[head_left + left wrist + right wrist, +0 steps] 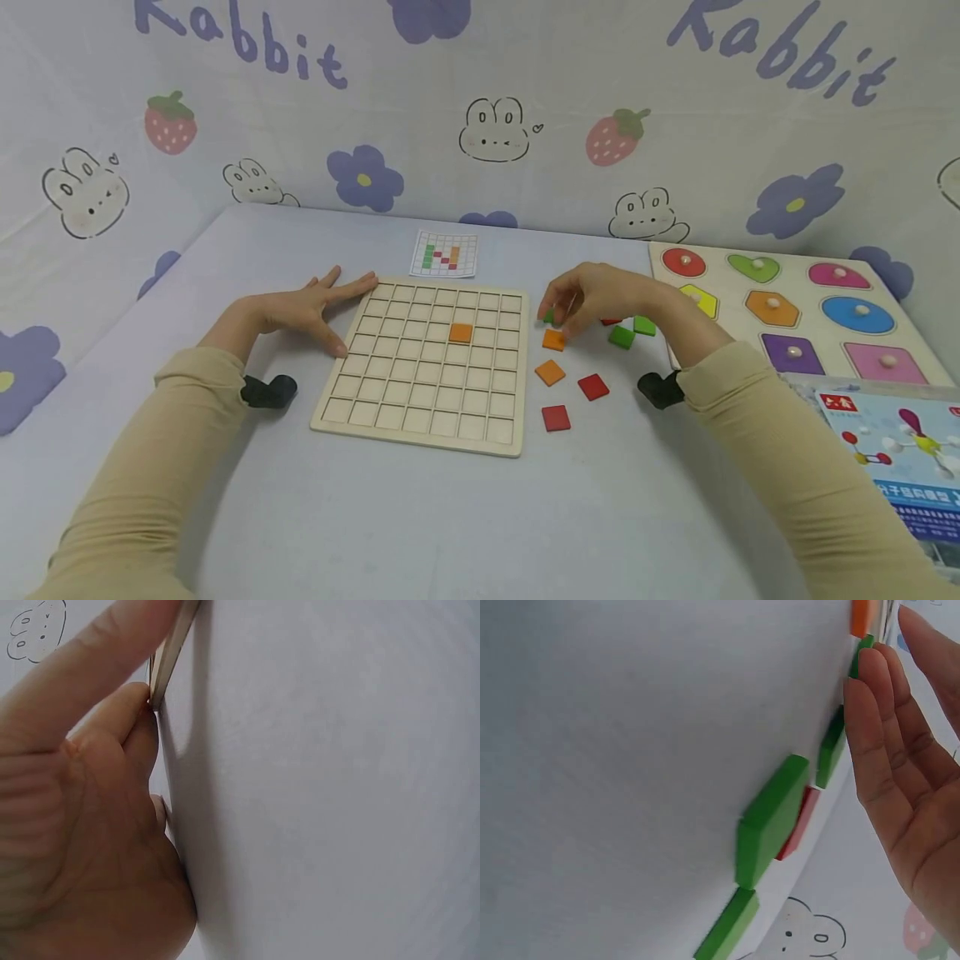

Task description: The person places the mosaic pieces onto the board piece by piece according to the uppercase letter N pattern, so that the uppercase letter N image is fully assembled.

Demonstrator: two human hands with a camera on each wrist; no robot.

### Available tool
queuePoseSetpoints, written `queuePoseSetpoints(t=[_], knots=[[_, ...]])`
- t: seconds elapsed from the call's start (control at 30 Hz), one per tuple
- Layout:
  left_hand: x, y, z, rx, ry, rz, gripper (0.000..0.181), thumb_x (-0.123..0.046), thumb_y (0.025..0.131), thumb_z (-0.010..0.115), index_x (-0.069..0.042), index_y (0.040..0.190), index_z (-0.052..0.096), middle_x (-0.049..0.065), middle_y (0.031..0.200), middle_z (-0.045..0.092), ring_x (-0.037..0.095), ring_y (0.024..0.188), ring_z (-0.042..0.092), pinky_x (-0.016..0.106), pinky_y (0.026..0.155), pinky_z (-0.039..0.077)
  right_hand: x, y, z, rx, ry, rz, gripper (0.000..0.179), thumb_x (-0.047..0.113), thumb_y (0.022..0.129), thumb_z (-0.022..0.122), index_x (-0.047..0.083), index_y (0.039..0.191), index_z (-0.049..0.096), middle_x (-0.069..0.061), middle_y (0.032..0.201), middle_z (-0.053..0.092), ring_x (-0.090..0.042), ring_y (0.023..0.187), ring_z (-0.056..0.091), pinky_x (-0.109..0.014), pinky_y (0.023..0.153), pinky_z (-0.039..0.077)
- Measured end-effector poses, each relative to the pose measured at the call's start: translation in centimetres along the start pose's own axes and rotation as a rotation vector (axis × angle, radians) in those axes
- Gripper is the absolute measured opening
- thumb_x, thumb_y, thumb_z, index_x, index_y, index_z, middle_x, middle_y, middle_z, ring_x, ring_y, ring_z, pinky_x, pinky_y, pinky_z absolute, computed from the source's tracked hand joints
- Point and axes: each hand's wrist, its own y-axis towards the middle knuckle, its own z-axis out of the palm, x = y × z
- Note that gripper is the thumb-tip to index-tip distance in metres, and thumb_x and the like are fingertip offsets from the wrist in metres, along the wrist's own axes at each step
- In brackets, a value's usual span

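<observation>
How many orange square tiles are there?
3: one orange tile on the grid board, a second by the right hand, a third below that in the head view. The hand may hide others.

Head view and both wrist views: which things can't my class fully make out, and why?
- Head view: a small red square tile, mostly hidden by the right hand.
- Head view: the blue-and-white printed package, cut off by the right edge.
- Left wrist view: the pale wooden grid board's cells, hidden; the left hand and top edge leave only a strip.
- Right wrist view: the lowest green square tile, cut off by the bottom edge.
</observation>
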Motion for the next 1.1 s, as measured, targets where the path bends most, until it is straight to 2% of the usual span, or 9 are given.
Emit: queuePoseSetpoints(t=[0.33, 0.63, 0.8, 1.1], knots=[[-0.36, -0.18, 0.08, 0.004, 0.006, -0.005, 0.12, -0.034, 0.071, 0.086, -0.035, 0.159, 0.005, 0.011, 0.167, -0.019, 0.056, 0.146, -0.025, 0.079, 0.111, -0.011, -0.27, 0.08, 0.44, 0.014, 0.006, -0.012, 0.028, 0.002, 0.08, 0.075, 0.014, 0.106, 0.074, -0.007, 0.093, 0.064, -0.02, 0.09, 0.06, -0.029, 0.08, 0.049], [-0.31, -0.13, 0.08, 0.004, 0.006, 0.002, 0.119, -0.032, 0.071, 0.086, -0.035, 0.159, 0.005, 0.007, 0.168, -0.015, 0.055, 0.146, -0.025, 0.08, 0.11, -0.01, 0.02, 0.1, 0.84, 0.023, 0.001, -0.004, 0.028, 0.0, 0.078, 0.076, 0.015, 0.102, 0.076, -0.009, 0.093, 0.061, -0.021, 0.091, 0.056, -0.029, 0.083, 0.049], [-0.22, -0.09, 0.01, 0.004, 0.005, -0.006, 0.119, -0.034, 0.071, 0.085, -0.036, 0.159, 0.005, 0.006, 0.168, -0.017, 0.055, 0.146, -0.026, 0.079, 0.11, -0.011, 0.18, 0.06, 0.98, 0.021, -0.041, 0.003, 0.027, 0.0, 0.078, 0.075, 0.017, 0.1, 0.076, -0.007, 0.093, 0.06, -0.021, 0.092, 0.054, -0.029, 0.082, 0.047], [-0.05, 0.06, -0.03, 0.004, 0.01, 0.017, 0.118, -0.033, 0.072, 0.085, -0.035, 0.159, 0.006, 0.0, 0.169, -0.011, 0.05, 0.148, -0.026, 0.079, 0.112, -0.01, 0.18, 0.14, 1.05, 0.024, -0.075, -0.015, 0.025, 0.001, 0.079, 0.076, 0.017, 0.098, 0.074, -0.006, 0.091, 0.059, -0.021, 0.091, 0.054, -0.029, 0.081, 0.047]])
